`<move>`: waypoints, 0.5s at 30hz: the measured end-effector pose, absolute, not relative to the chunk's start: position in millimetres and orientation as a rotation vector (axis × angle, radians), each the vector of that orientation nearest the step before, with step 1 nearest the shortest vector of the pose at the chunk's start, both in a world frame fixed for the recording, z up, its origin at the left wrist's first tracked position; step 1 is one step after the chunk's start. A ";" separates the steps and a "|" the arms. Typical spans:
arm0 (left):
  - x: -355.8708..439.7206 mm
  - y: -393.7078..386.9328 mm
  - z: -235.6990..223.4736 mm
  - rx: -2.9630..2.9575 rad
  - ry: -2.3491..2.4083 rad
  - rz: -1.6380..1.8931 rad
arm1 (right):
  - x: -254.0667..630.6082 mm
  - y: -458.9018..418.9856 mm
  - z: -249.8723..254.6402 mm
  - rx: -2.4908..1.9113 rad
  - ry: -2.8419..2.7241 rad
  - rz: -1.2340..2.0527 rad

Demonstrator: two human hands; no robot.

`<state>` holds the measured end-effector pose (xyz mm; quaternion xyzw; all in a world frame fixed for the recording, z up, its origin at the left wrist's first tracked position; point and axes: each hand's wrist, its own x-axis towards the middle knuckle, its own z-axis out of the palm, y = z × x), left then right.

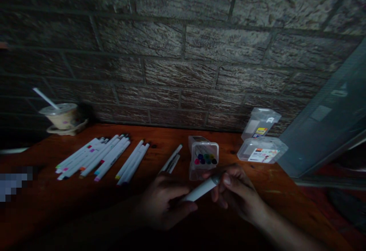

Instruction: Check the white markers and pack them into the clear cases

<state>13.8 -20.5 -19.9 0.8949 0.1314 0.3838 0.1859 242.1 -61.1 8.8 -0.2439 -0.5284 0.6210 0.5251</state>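
Note:
A white marker [201, 190] slants up to the right between my two hands, above the front part of the table. My left hand [162, 202] is closed around its lower end. The thumb and fingers of my right hand [238, 194] pinch the grey-looking cap end. Just beyond them stands an open clear plastic case [217, 152] holding several markers, their coloured ends facing me. Two or three loose white markers [172, 160] lie left of the case, partly hidden behind my left hand.
White markers [100, 155] with coloured ends lie in a row at left, beside a smaller group [133, 163]. A drink cup with a straw [63, 115] stands at the back left. Two clear plastic cases [243, 152] [259, 121] stand at right. A brick wall [183, 71] closes off the wooden table's [274, 190] back.

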 end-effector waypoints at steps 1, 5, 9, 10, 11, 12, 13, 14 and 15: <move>13.8 -20.3 -19.8 2.523 0.364 1.087 | 241.9 -61.1 9.2 -0.581 -1.264 1.491; 14.1 -18.6 -20.5 2.530 0.356 1.084 | 240.7 -61.1 10.4 -0.587 -1.253 1.527; 14.3 -17.5 -20.3 2.522 0.359 1.133 | 240.7 -61.4 10.2 -0.577 -1.233 1.555; 14.3 -17.6 -19.6 2.522 0.359 1.138 | 240.8 -61.4 10.2 -0.581 -1.227 1.563; 14.2 -17.8 -18.7 2.528 0.364 1.135 | 240.9 -61.5 10.1 -0.584 -1.221 1.572; 14.1 -18.0 -17.6 2.537 0.369 1.130 | 240.8 -61.4 10.1 -0.586 -1.214 1.582; 14.0 -18.0 -16.5 2.553 0.376 1.121 | 240.7 -61.2 10.1 -0.581 -1.211 1.591; 13.8 -17.7 -15.5 2.573 0.385 1.118 | 240.5 -60.9 10.0 -0.572 -1.209 1.603; 13.7 -17.2 -14.9 2.585 0.378 1.122 | 240.4 -60.3 9.8 -0.562 -1.207 1.618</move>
